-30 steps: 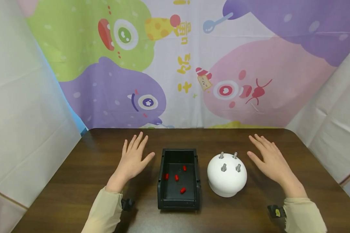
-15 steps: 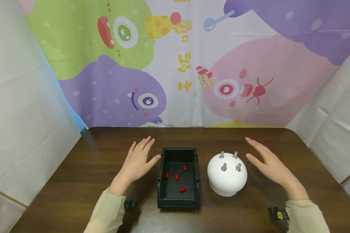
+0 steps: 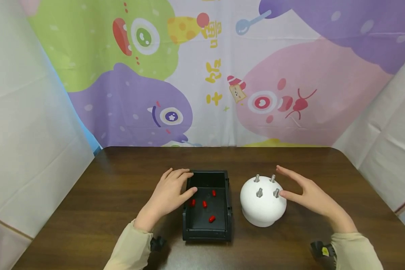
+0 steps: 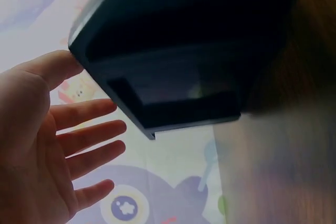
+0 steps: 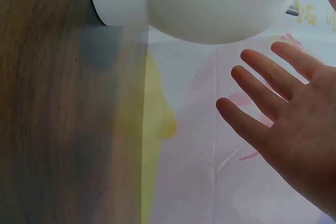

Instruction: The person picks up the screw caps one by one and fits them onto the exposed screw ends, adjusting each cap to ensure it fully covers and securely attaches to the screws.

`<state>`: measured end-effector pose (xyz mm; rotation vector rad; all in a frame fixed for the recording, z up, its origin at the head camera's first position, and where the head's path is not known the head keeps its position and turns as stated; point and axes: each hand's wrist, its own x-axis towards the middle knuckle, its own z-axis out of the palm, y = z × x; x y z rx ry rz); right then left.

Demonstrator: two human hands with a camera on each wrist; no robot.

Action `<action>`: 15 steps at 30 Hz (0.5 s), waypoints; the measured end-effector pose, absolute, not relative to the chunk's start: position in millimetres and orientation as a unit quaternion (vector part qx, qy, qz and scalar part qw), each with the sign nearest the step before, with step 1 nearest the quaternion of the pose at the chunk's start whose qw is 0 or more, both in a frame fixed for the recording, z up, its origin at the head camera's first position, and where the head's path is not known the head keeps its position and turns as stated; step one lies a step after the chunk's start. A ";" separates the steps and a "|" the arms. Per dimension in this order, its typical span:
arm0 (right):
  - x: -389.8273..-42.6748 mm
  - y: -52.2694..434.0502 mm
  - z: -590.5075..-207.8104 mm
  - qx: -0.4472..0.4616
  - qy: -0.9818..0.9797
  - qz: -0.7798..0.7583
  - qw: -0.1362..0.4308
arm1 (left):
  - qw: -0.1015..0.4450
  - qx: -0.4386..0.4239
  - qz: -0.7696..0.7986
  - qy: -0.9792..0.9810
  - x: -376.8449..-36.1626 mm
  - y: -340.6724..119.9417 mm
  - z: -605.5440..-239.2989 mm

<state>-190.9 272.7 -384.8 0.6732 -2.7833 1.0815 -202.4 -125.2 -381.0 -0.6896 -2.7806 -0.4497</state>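
Observation:
A black open bin point(image 3: 206, 232) stands at the middle of the dark wooden table point(image 3: 98, 195), and several small red capsules point(image 3: 211, 218) lie on its floor. To its right sits a white dome point(image 3: 263, 210) with several grey pegs point(image 3: 259, 192) on top. My left hand point(image 3: 171, 191) is open at the bin's left rim, fingers straight, thumb over the edge; the left wrist view shows the bin point(image 4: 178, 61) beside my palm point(image 4: 47, 145). My right hand point(image 3: 303, 193) is open beside the dome, thumb tip at a peg. The dome point(image 5: 210, 3) fills the top of the right wrist view.
A cartoon monster backdrop point(image 3: 206, 75) hangs behind the table's far edge. White sheets point(image 3: 27, 131) close in the left and right sides. Bare table lies to the left of the bin and to the right of the dome.
Both hands have moved inward: the left from the bare table to the bin's left rim, the right toward the dome until its thumb nears a peg.

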 end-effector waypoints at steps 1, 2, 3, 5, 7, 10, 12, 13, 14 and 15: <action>-191.1 272.1 -385.4 0.221 -0.907 0.356 0.038 | 0.123 -0.243 -0.153 -0.950 -201.6 -123.2 -380.8; -191.3 271.3 -386.1 0.223 -0.906 0.358 0.035 | 0.124 -0.248 -0.151 -0.949 -200.7 -121.3 -380.6; -191.3 270.4 -386.5 0.224 -0.906 0.358 0.034 | 0.125 -0.254 -0.150 -0.947 -199.6 -119.3 -380.5; -191.1 268.5 -386.4 0.228 -0.904 0.360 0.033 | 0.125 -0.265 -0.145 -0.945 -198.0 -115.8 -380.8; -190.3 266.4 -385.9 0.234 -0.901 0.365 0.030 | 0.125 -0.274 -0.140 -0.943 -196.1 -112.6 -381.3; -189.3 263.5 -385.2 0.242 -0.897 0.369 0.029 | 0.120 -0.286 -0.136 -0.941 -193.4 -107.9 -382.4; -189.1 261.9 -385.7 0.245 -0.896 0.370 0.029 | 0.115 -0.297 -0.132 -0.939 -191.6 -104.5 -383.2; -189.1 261.4 -386.3 0.245 -0.896 0.369 0.030 | 0.112 -0.302 -0.132 -0.938 -190.6 -102.9 -383.5; -189.2 260.9 -386.9 0.245 -0.897 0.367 0.030 | 0.108 -0.307 -0.129 -0.937 -189.9 -101.3 -384.0; -189.2 260.4 -387.4 0.246 -0.897 0.365 0.032 | 0.104 -0.313 -0.127 -0.936 -189.1 -99.8 -384.6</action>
